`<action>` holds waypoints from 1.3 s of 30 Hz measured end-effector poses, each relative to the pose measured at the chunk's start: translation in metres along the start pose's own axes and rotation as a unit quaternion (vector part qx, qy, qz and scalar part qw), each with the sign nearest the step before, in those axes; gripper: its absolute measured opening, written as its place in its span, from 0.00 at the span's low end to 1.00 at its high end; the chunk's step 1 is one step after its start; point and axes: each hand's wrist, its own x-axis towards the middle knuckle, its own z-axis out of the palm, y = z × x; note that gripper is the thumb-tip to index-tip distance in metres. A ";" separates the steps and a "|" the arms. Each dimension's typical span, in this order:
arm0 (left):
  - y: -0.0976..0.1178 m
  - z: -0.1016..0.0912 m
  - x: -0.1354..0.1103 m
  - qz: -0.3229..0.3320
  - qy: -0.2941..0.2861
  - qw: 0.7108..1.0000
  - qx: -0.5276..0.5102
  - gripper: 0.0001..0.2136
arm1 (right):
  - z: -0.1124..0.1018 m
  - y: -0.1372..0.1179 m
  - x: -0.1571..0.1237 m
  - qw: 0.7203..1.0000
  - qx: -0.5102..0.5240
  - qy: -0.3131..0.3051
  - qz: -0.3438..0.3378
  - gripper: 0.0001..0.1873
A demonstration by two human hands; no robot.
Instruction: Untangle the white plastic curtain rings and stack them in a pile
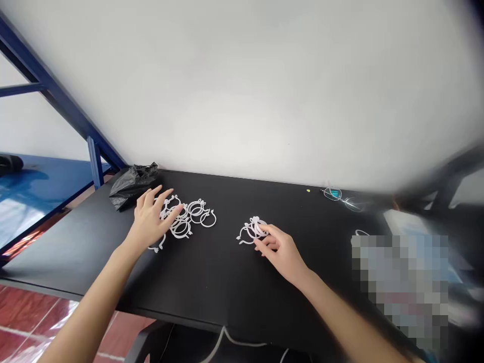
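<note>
Rings (181,236), white and thin, lie in two groups on the black table (227,282). In the head view, my left hand (148,222), fingers spread apart, is over the bigger left heap (184,212); my right hand (284,252) pinches the small right bunch (258,229). I judge the work partly done: the bunch lies separate, the heap is left.

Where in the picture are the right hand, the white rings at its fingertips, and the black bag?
Right hand (283,253): head view, near the thumb's base.
White rings (256,220): head view, upper part of the bunch.
Black bag (133,184): head view, its crumpled middle.
</note>
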 end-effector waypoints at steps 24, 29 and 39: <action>0.104 0.053 0.012 0.229 -0.188 0.950 -0.098 0.28 | 0.023 -0.001 0.026 0.938 -0.343 -0.032 -0.050 0.57; 0.138 0.061 0.009 0.253 -0.182 0.937 -0.156 0.23 | 0.006 0.008 0.029 0.945 -0.315 -0.017 -0.086 0.49; 0.165 0.069 0.009 0.201 -0.160 0.925 -0.281 0.14 | -0.001 0.013 0.027 0.978 -0.158 0.063 -0.120 0.36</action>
